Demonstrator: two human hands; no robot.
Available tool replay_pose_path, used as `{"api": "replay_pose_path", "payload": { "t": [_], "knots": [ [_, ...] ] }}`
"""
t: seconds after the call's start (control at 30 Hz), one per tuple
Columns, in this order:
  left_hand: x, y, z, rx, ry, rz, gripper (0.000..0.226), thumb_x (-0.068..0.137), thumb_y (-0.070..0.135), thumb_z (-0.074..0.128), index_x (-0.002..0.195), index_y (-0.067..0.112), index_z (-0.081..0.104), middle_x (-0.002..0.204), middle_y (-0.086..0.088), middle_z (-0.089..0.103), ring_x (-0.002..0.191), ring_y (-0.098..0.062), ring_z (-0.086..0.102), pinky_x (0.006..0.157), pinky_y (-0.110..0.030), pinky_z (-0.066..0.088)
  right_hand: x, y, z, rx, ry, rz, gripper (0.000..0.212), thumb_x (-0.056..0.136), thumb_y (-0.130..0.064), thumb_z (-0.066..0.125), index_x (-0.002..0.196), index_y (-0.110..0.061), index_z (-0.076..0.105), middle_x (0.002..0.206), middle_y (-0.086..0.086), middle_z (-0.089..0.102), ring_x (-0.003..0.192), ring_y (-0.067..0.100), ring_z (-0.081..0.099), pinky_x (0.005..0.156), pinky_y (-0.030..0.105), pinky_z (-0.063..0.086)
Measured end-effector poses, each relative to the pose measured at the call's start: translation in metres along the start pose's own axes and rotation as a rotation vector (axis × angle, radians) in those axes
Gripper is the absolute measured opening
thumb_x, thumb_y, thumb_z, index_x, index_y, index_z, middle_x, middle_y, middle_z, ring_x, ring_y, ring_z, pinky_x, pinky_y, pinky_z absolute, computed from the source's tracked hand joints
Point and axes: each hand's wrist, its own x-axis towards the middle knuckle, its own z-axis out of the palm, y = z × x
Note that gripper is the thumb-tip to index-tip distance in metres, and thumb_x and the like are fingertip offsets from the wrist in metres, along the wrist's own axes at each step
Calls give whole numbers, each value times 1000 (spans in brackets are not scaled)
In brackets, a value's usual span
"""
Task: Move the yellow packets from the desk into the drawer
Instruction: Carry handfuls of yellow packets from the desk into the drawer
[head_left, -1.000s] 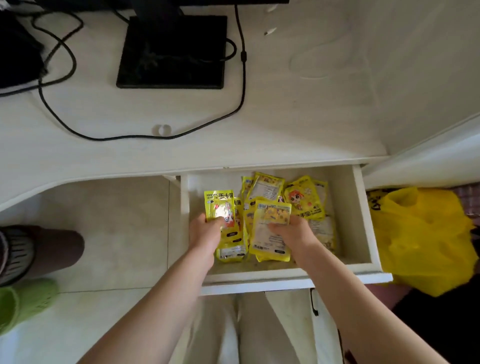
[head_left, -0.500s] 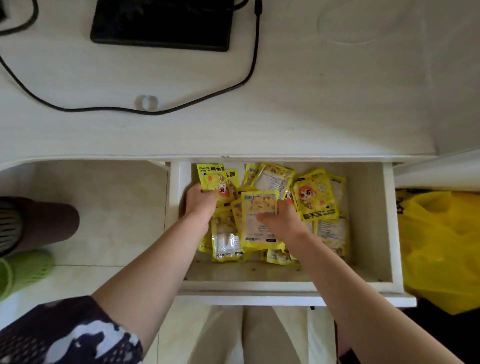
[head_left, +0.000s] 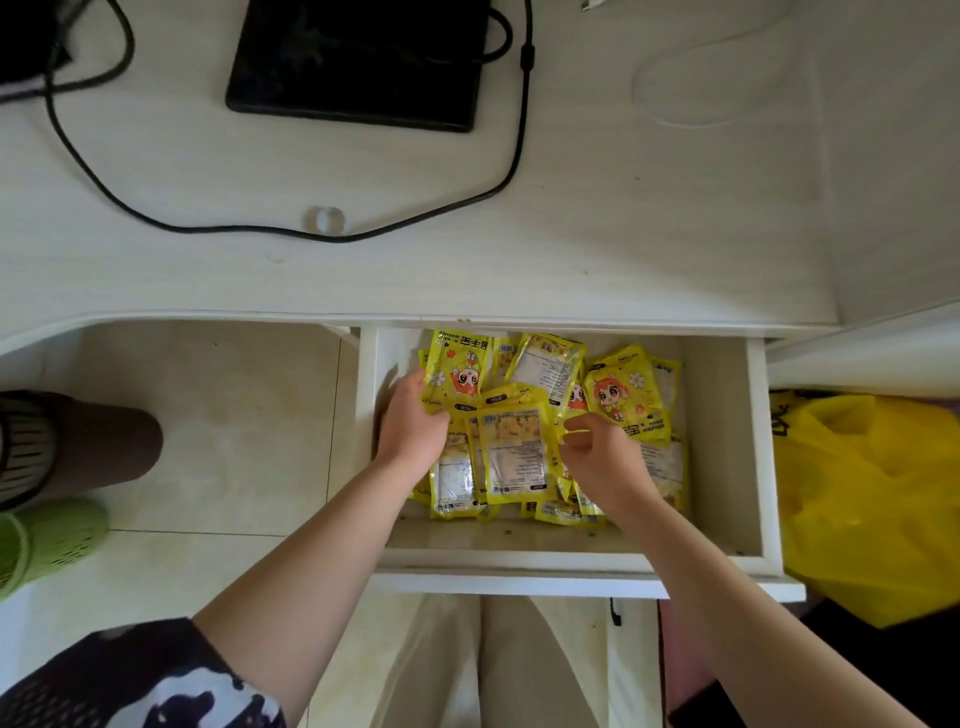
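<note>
Yellow packets (head_left: 550, 421) all piled in open drawer (head_left: 727, 441) — none visible on desk (head_left: 623, 234). Left hand (head_left: 413, 431) gripping cartoon-faced packet (head_left: 457, 371); right hand (head_left: 602, 457) loosely curled, holding nothing. Best laid flat, spread toward empty right side — clear of drawer lip.

- One head-worn, wide-angle view looks steeply down from above the person's own forearms.
- It faces forward over the open drawer (head_left: 571, 558) toward the white surface (head_left: 623, 234), which fills the top half.
- It sits close; floor tiles (head_left: 234, 415) show at left, straight lines bow near the edges.
</note>
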Motion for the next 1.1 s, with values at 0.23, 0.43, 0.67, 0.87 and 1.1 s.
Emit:
{"api": "replay_pose_path", "payload": {
  "t": [0.23,0.43,0.67,0.87,1.1],
  "knots": [
    [-42,-4,-9,83,28,75,58,90,5,59,142,21,39,142,1,49,84,-8,62,56,-13,48,-35,3,-16,-166,6,-73,33,92,-17,50,124,-13,60,116,5,68,92,19,59,77,25,45],
    [-90,-12,-21,205,53,253,42,89,5,59,130,14,54,126,-3,61,117,-19,55,98,-23,39,-77,1,-18,-279,0,-198,33,94,-16,46,125,-12,58,114,5,68,98,23,62,74,24,44],
    [-155,-43,-61,298,147,376,37,84,3,56,120,10,60,114,-8,64,115,-27,50,94,-42,46,-124,-26,2,-443,-40,-425,29,92,-16,48,119,-14,57,113,8,65,103,27,61,86,40,52],
    [-201,-93,-100,266,220,268,35,90,10,51,124,14,57,120,-2,59,120,-20,44,97,-35,43,-148,-65,48,-600,-118,-613,34,92,-18,48,125,-14,54,121,9,61,113,29,53,91,39,49],
    [-235,-155,-156,217,374,154,32,94,20,51,125,19,59,119,5,61,119,-14,47,95,-29,45,-179,-120,121,-783,-216,-793,30,95,-22,45,124,-14,50,122,6,58,113,28,51,90,36,46]
  ]
}}
